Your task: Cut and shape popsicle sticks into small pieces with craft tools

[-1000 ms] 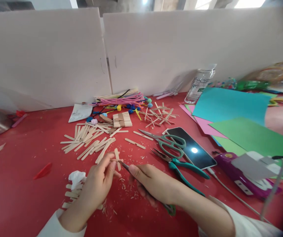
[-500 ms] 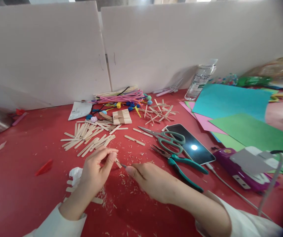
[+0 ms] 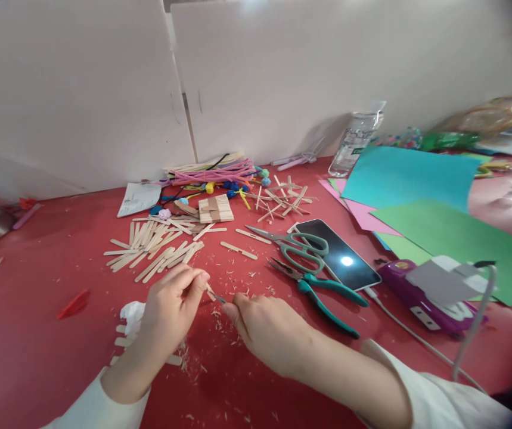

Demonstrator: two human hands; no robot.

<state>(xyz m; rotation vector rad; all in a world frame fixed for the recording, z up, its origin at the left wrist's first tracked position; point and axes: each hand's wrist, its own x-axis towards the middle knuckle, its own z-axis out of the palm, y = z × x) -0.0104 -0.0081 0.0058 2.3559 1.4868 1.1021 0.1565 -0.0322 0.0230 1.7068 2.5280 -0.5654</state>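
Between finger and thumb, my left hand [image 3: 177, 307] pinches a wooden craft stick [image 3: 210, 292], whose free end points toward my right hand. My right hand [image 3: 267, 328] is closed around a small knife, mostly hidden in the fist; its thin metal blade [image 3: 220, 299] touches the stick's end. Wood shavings [image 3: 217, 325] are scattered on the red table [image 3: 220, 393] below and around both hands. Just beyond lie a notched craft stick [image 3: 238, 250] and another slit one [image 3: 253, 236]. A heap of craft sticks [image 3: 148, 244] spreads beyond my left hand.
Scissors [image 3: 303, 253] and teal-handled pliers [image 3: 322, 292] lie right of centre beside a phone [image 3: 349, 262]. A purple power strip [image 3: 425, 298] with a cable, coloured paper [image 3: 412, 179] and a bottle [image 3: 356, 143] occupy the right. White panels [image 3: 304, 71] stand behind.
The view has shifted slightly, so the table things appear a little further left. Both hands keep their holds, with the blade still at the stick's end.
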